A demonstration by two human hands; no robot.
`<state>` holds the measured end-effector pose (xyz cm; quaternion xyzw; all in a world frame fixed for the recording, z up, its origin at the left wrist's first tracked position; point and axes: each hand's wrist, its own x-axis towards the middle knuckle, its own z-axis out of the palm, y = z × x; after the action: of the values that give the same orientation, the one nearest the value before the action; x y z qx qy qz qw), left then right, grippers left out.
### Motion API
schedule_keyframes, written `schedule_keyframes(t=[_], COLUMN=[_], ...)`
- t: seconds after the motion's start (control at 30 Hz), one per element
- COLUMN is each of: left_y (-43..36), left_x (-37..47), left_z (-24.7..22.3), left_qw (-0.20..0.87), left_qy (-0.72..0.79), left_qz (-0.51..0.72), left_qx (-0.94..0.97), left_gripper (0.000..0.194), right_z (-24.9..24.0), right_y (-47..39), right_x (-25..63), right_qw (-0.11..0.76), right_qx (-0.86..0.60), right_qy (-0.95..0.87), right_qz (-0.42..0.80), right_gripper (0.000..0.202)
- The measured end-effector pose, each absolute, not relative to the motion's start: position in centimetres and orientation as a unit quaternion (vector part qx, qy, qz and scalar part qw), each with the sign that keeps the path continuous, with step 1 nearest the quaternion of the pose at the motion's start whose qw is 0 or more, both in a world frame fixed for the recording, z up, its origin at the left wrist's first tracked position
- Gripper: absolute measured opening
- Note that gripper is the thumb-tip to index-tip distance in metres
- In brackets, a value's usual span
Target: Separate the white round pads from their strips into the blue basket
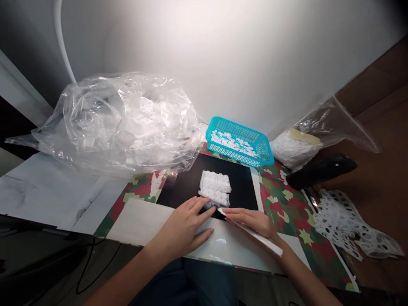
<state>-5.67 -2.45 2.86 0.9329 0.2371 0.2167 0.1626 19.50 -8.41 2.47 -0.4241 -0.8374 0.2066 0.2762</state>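
A white sheet of small round bumps [215, 185] in rows lies on the black mat [185, 187], with a seam across its lower part. My left hand [186, 225] has its fingers apart, and the fingertips rest at the sheet's lower left edge. From the right, my right hand [255, 221] grips a long, slim white stick [266, 244]. Its narrow tip is by the sheet's lower edge, and its other end points down toward my forearm. Whether the tip touches the sheet cannot be made out.
Behind the mat stands a turquoise basket [261, 146] with many white discs. A large clear bag [124, 123] of white pieces fills the left. To the right are a smaller bag [295, 148], a black cylindrical object [321, 171] and punched white sheets [344, 221] at the table's edge.
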Motion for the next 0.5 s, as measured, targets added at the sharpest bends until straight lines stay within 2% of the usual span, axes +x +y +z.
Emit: schedule_keyframes(t=[0.5], left_y=[-2.3], left_x=[-5.9], left_z=[2.7], left_qw=[0.184], left_qy=[0.258], left_qz=[0.194], left_qx=[0.928], left_gripper=[0.039], right_z=[3.2], right_y=[-7.4], right_x=[18.9], right_qw=[0.255], right_qx=[-0.45], right_qy=[-0.831], right_qz=[0.207], right_gripper=[0.033])
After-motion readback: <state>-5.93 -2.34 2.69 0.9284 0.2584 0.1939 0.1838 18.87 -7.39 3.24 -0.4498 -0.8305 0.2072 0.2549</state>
